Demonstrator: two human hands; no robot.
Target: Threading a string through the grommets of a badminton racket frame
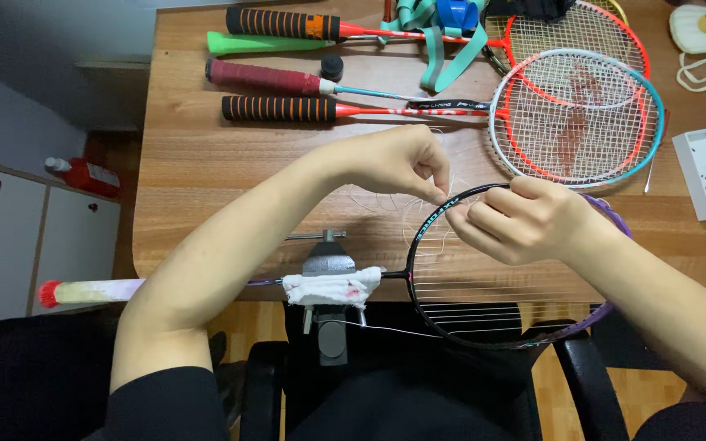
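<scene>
Head view: both hands' fingers were pinched on thin string at the black racket frame. Slack loops beside them could have tangled or slipped loose, judging by the looseness.

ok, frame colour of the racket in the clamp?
Black racket frame, turning purple at the far side; head view.

The racket frame I'm working on is black with teal lettering, fading to purple on the far side, and the string is white. The cloth wrapped on the shaft is white with pinkish-red smudges. The handle is cream with a red end. Up on the brown woodgrain table: two black grips with orange rings, one dark red grip, and a white, teal and orange racket head.
</scene>
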